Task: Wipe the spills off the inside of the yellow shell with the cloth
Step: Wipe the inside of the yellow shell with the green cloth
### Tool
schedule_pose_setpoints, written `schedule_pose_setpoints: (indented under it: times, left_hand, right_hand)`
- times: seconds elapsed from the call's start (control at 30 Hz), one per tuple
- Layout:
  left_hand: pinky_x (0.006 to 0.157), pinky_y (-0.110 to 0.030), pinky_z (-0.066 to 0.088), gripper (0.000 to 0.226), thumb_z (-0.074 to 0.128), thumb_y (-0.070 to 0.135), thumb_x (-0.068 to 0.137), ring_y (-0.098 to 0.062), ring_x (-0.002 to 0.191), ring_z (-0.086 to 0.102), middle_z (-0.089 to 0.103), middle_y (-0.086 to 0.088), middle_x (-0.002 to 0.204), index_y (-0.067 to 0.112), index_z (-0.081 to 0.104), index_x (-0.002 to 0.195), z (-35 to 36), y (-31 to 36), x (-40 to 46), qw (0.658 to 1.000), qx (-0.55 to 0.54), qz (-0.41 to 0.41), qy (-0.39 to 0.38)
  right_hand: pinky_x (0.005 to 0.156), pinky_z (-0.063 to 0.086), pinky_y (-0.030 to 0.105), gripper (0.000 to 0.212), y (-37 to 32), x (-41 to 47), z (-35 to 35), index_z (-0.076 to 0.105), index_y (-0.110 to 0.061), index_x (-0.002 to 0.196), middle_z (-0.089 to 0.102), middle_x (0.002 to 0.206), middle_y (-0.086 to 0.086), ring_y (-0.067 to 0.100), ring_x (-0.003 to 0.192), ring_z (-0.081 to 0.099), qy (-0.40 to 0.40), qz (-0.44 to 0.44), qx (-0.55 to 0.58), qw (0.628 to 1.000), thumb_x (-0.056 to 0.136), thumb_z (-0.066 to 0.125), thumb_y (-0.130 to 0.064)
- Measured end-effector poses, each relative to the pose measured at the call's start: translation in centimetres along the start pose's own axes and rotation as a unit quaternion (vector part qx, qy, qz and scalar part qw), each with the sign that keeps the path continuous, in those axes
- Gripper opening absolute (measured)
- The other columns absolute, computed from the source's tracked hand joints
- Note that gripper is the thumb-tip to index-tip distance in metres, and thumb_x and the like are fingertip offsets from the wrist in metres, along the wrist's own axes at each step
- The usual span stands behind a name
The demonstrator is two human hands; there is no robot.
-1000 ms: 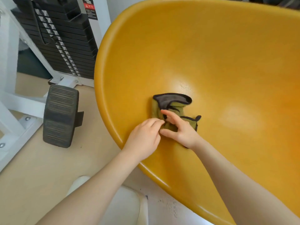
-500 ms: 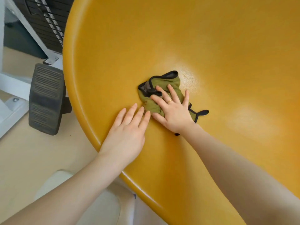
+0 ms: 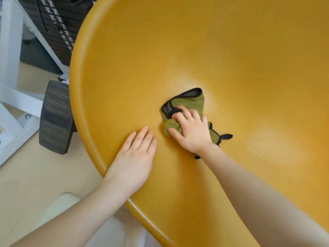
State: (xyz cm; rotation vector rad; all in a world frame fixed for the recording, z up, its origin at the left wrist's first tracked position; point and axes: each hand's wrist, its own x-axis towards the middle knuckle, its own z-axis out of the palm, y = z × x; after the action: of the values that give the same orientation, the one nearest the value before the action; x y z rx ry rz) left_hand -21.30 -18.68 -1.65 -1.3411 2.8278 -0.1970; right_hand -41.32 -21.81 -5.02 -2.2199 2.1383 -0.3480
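A large yellow shell (image 3: pixel 231 50) fills most of the head view, its glossy inside facing me. A bunched green cloth with black trim (image 3: pixel 191 102) lies near the shell's middle. My right hand (image 3: pixel 191 131) grips the cloth, fingers curled into its folds and thumb pressed against its left lump. My left hand (image 3: pixel 133 155) lies flat with straight fingers on the shell's inner wall, just inside the near rim and left of the cloth. No spill stands out on the surface.
A black ribbed foot pad (image 3: pixel 55 118) stands on the beige floor left of the shell. Behind it rise a white machine frame (image 3: pixel 10 59) and a black weight stack (image 3: pixel 60 24). A white base (image 3: pixel 71 220) shows below my left arm.
My right hand's fingers went from spread flat on the cloth to curled into it, bunching it. My left hand stays flat on the shell. The view has shifted slightly.
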Motion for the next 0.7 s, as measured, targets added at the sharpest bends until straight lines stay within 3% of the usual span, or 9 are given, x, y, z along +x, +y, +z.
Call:
schedule_pose_setpoints:
  times: [0.1,0.17,0.27,0.33,0.43,0.6,0.7]
  left_hand:
    - [0.104,-0.044,0.031,0.05,0.032,0.022,0.085,-0.031,0.127,0.046,0.056,-0.014,0.13,0.002,0.057,0.123,-0.1,0.1,0.0,1.0,-0.007,0.003,-0.001]
    - [0.104,-0.043,0.03,0.049,0.031,0.026,0.087,-0.031,0.127,0.046,0.057,-0.012,0.13,0.003,0.059,0.122,-0.2,0.2,0.1,1.0,-0.011,0.007,0.003]
    - [0.103,-0.043,0.027,0.05,0.03,0.028,0.088,-0.032,0.126,0.047,0.058,-0.011,0.129,0.005,0.061,0.12,-0.1,0.2,0.0,1.0,-0.015,0.012,-0.004]
    - [0.104,-0.045,0.033,0.05,0.03,0.029,0.087,-0.032,0.124,0.049,0.058,-0.011,0.128,0.006,0.062,0.118,-0.1,0.2,0.0,1.0,-0.01,0.011,-0.007]
    - [0.098,-0.048,0.042,0.051,0.03,0.031,0.086,-0.032,0.121,0.052,0.061,-0.012,0.123,0.005,0.066,0.113,0.1,0.1,0.1,1.0,-0.002,0.016,-0.013]
    - [0.095,-0.05,0.043,0.052,0.03,0.03,0.084,-0.033,0.117,0.055,0.063,-0.013,0.12,0.005,0.068,0.108,0.3,0.1,0.1,0.999,0.017,0.024,-0.021]
    - [0.096,-0.05,0.042,0.052,0.03,0.03,0.082,-0.034,0.117,0.055,0.063,-0.014,0.12,0.004,0.068,0.107,0.3,0.0,0.1,0.999,0.019,0.024,-0.02]
  right_hand:
    - [0.075,0.043,0.044,0.047,-1.2,-2.5,0.3,0.058,-0.024,0.108,0.052,0.137,0.003,0.031,0.112,0.053,-0.004,-0.12,-0.041,0.992,0.08,0.037,-0.056]
    - [0.069,0.047,0.043,0.046,-0.6,-2.1,0.3,0.061,-0.023,0.105,0.055,0.133,0.003,0.031,0.106,0.057,-0.012,-0.145,-0.053,0.988,0.077,0.04,-0.053]
    - [0.081,0.043,0.044,0.047,1.0,-0.1,0.1,0.056,-0.025,0.117,0.042,0.145,-0.002,0.03,0.119,0.047,-0.014,-0.071,-0.047,0.996,0.082,0.04,-0.053]
    - [0.094,0.035,0.045,0.046,3.6,1.9,-0.5,0.046,-0.028,0.128,0.025,0.154,-0.007,0.028,0.131,0.03,-0.022,0.029,-0.04,0.999,0.088,0.044,-0.051]
    - [0.098,0.031,0.046,0.044,7.8,3.8,-2.4,0.04,-0.029,0.132,0.015,0.157,-0.007,0.03,0.134,0.024,-0.018,0.138,-0.078,0.987,0.092,0.043,-0.047]
    - [0.093,0.034,0.048,0.038,8.0,3.6,-2.2,0.042,-0.021,0.129,0.029,0.151,0.002,0.034,0.126,0.031,0.024,0.18,-0.074,0.981,0.097,0.04,-0.04]
    - [0.094,0.035,0.046,0.045,4.9,1.4,-1.8,0.036,-0.032,0.139,0.035,0.146,0.005,0.033,0.125,0.034,-0.009,0.143,-0.042,0.989,0.095,0.041,-0.039]
